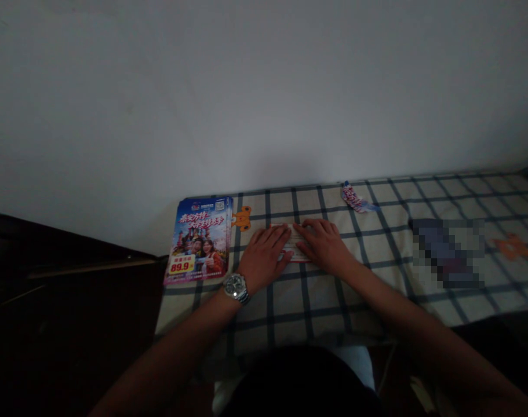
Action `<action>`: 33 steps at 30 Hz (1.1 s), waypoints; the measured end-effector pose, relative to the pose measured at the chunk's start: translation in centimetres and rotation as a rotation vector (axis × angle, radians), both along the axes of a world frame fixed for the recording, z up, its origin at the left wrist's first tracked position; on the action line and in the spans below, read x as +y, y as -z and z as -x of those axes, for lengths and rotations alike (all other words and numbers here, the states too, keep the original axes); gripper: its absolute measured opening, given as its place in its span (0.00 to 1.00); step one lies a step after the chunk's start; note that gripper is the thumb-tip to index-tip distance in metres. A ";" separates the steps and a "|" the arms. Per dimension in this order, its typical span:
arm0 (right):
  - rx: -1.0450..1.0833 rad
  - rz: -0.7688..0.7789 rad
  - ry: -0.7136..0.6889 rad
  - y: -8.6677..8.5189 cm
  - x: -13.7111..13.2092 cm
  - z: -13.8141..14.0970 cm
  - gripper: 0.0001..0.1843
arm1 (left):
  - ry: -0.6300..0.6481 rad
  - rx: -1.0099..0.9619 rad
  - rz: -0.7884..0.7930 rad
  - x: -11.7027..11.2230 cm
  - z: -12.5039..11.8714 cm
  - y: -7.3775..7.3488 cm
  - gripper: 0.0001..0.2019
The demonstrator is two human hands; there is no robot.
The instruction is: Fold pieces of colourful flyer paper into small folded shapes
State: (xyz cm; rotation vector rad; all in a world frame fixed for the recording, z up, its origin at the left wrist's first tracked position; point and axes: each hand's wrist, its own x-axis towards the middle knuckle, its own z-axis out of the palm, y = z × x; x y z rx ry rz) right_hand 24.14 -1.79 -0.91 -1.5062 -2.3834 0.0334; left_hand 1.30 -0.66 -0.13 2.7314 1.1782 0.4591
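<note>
A small piece of printed paper (297, 250), white with text and a red lower edge, lies flat on the checked cloth (285, 313). My left hand (266, 255), with a metal watch at the wrist, rests on its left part, fingers stretched out. On the right part lies my right hand (323, 244), its fingers extended and slightly bent. Both hands press down on the paper and cover much of it. To the left is a stack of glossy flyers (198, 240) showing a castle and the figure 89.9.
A small crumpled or folded red, white and blue paper piece (354, 198) lies near the wall (264, 104). A dark pixelated item (446, 255) is at the right. The cloth drops at the near edge, and a dark area (64, 324) lies beyond its left side.
</note>
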 end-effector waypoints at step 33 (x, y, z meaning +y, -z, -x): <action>0.135 -0.014 0.081 0.3 -0.8 -3.4 0.21 | -0.029 0.007 -0.002 -0.1 0.4 -0.4 0.25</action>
